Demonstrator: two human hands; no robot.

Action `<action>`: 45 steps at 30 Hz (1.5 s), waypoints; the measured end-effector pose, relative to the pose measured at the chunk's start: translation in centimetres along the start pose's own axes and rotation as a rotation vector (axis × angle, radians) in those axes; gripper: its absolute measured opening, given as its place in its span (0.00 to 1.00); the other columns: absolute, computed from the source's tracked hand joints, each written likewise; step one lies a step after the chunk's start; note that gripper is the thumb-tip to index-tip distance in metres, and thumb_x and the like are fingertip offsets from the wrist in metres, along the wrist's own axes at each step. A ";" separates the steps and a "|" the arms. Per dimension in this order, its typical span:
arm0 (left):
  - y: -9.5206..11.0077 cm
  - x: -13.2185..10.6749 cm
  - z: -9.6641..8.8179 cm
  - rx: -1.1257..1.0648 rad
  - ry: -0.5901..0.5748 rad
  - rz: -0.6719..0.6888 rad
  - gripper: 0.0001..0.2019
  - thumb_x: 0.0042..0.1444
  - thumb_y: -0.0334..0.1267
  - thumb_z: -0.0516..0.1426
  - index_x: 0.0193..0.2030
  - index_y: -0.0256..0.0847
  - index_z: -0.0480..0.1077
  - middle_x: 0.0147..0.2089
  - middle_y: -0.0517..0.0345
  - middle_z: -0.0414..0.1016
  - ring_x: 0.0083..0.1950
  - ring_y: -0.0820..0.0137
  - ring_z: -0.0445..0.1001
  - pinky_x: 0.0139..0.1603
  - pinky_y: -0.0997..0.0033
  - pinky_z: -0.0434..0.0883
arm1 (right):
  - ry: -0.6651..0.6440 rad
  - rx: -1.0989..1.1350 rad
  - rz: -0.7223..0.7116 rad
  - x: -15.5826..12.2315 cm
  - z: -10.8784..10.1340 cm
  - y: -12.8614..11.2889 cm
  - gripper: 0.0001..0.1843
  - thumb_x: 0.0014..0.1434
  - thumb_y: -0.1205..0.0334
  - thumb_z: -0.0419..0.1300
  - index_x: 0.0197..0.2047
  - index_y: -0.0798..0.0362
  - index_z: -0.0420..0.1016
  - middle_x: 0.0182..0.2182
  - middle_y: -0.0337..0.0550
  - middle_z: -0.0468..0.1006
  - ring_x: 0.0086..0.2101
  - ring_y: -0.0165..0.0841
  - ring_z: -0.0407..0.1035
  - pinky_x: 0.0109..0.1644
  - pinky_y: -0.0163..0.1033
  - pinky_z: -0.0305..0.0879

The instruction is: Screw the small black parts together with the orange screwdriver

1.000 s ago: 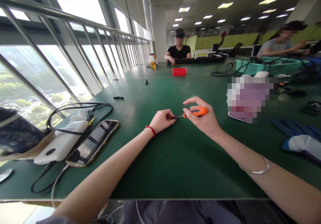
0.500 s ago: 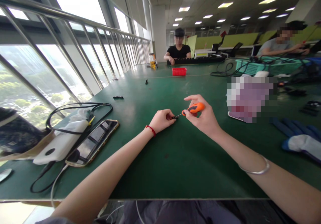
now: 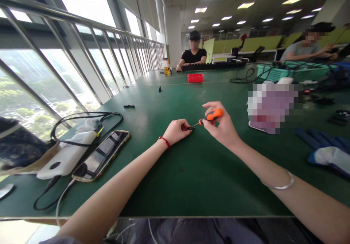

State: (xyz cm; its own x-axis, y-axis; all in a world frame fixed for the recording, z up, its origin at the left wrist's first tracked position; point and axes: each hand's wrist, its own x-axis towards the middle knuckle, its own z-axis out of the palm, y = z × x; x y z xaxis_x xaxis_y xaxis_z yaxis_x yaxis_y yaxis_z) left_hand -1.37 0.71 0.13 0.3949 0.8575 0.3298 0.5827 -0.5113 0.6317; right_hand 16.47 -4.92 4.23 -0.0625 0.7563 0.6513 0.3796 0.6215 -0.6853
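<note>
My left hand rests on the green table, its fingers pinched round a small black part whose exact kind I cannot make out. In my right hand is an orange and black screwdriver, held by the handle between thumb and fingers, with the index finger raised off it. The screwdriver tilts down to the left, and its thin shaft reaches the black part. Whether the tip sits in a screw is too small to tell.
On the left lie a phone, a white power bank and looped black cables. Small black pieces and a red tray are farther out. To the right are a blue-white glove and a green basket. Two people sit beyond.
The screwdriver handle has turned slightly in my right hand, and its fingers have shifted a little. My left hand stays put. The person opposite has moved a hand to the left.
</note>
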 end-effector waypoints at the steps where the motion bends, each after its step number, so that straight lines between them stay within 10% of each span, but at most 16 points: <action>1: 0.0 0.0 0.0 0.002 0.001 0.000 0.05 0.46 0.35 0.59 0.25 0.37 0.68 0.24 0.62 0.70 0.25 0.75 0.67 0.27 0.76 0.63 | 0.000 -0.002 0.009 0.0 0.0 0.1 0.18 0.50 0.64 0.58 0.46 0.51 0.62 0.25 0.32 0.65 0.23 0.27 0.61 0.30 0.34 0.58; 15: -0.3 0.1 0.1 -0.009 -0.012 0.013 0.04 0.47 0.35 0.59 0.27 0.37 0.68 0.25 0.61 0.71 0.26 0.75 0.67 0.28 0.76 0.64 | -0.189 -0.070 0.062 0.5 -1.0 0.0 0.06 0.53 0.63 0.55 0.29 0.53 0.72 0.20 0.35 0.69 0.22 0.28 0.62 0.29 0.35 0.57; 20: -0.5 0.1 0.1 -0.009 -0.015 0.053 0.03 0.49 0.35 0.57 0.31 0.38 0.69 0.27 0.61 0.71 0.28 0.74 0.69 0.30 0.76 0.66 | 0.087 -0.062 0.028 1.0 -1.7 1.3 0.11 0.57 0.56 0.54 0.29 0.52 0.73 0.26 0.40 0.74 0.28 0.32 0.68 0.33 0.36 0.62; 29: 0.2 0.0 0.0 -0.165 0.042 0.115 0.05 0.53 0.37 0.57 0.35 0.38 0.68 0.34 0.59 0.75 0.36 0.73 0.73 0.41 0.72 0.71 | -0.320 -0.353 -0.016 0.4 0.4 5.8 0.11 0.54 0.56 0.61 0.41 0.49 0.73 0.35 0.42 0.73 0.33 0.33 0.68 0.35 0.36 0.62; 45: 0.4 -0.1 0.0 0.064 0.104 0.218 0.05 0.54 0.38 0.58 0.32 0.40 0.73 0.35 0.56 0.74 0.40 0.68 0.71 0.44 0.69 0.68 | -0.377 -0.588 -0.128 0.3 0.3 5.4 0.05 0.55 0.62 0.58 0.37 0.48 0.72 0.33 0.40 0.72 0.29 0.31 0.67 0.28 0.33 0.55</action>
State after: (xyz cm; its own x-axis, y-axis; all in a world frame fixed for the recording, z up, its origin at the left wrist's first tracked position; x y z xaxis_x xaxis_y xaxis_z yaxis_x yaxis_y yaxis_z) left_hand -1.19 0.39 0.41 0.4426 0.7262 0.5260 0.5368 -0.6845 0.4933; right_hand 18.28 -1.25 0.61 -0.4145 0.7700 0.4851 0.7766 0.5772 -0.2525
